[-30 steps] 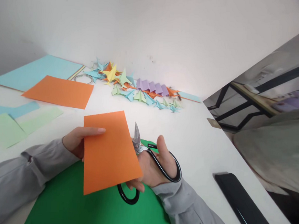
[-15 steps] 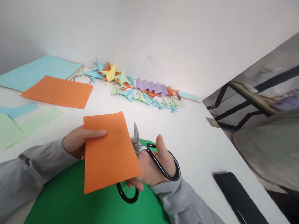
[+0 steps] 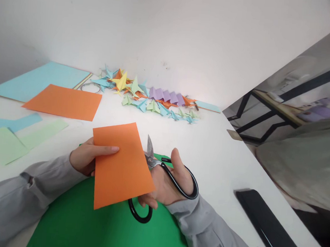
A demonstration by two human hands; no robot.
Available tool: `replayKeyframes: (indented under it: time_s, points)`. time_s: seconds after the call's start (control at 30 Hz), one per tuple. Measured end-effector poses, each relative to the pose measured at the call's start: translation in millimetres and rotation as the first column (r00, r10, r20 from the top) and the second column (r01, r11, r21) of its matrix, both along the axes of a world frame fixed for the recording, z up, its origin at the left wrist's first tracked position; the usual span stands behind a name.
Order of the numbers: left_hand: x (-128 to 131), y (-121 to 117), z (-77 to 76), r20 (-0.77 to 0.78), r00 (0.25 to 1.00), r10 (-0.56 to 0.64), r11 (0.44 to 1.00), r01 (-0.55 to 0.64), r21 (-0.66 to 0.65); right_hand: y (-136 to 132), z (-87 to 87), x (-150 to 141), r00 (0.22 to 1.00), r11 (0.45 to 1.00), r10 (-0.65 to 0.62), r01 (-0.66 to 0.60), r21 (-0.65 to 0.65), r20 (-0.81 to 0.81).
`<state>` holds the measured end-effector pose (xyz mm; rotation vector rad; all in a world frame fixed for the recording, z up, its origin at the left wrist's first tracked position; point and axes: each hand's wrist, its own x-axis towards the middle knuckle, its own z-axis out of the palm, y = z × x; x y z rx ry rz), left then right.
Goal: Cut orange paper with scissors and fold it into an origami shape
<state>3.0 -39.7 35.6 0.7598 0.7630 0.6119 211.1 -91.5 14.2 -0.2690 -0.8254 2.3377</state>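
Note:
My left hand (image 3: 89, 157) pinches a sheet of orange paper (image 3: 119, 173) by its left edge, thumb on top and fingers beneath. The sheet is held up above a round green mat (image 3: 108, 229). In my right hand (image 3: 170, 181) is a pair of scissors (image 3: 150, 161) with black loop handles, their blades spread apart. One blade stands up past the sheet's right edge, while the other is largely hidden behind the paper. Thumb and fingers of the right hand are through the handles, and the sheet's lower right corner covers part of that hand.
On the white table (image 3: 213, 157), another orange sheet (image 3: 66, 102) lies by a large light-blue sheet (image 3: 42, 81). Green paper pieces (image 3: 6, 143) and blue strips (image 3: 25, 122) lie at left. Folded paper stars (image 3: 121, 81) and purple pleated paper (image 3: 167, 96) line the wall. A black bar (image 3: 271, 227) lies right.
The orange sheet has shifted very slightly, its lower edge now a little higher. Both hands keep their hold, and the scissors' blades remain apart.

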Motion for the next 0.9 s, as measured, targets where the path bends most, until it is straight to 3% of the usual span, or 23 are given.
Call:
replayKeyframes:
  time_s: [0.17, 0.47, 0.9]
  points:
    - [2.0, -0.2, 1.2, -0.112, 0.993, 0.048, 0.999, -0.048, 0.0, -0.1, 0.5, -0.4, 1.0, 1.0, -0.006, 0.006, -0.014, 0.001]
    - [4.7, -1.8, 4.4, -0.048, 0.992, 0.116, 0.993, -0.115, 0.012, -0.3, 0.1, -3.6, 0.996, 0.992, -0.085, 0.088, -0.086, 0.04]
    - [5.8, -0.1, 4.3, -0.1, 0.971, 0.219, 0.975, -0.22, 0.001, 0.1, 3.4, -4.1, 0.988, 0.986, -0.147, 0.15, -0.076, 0.044]
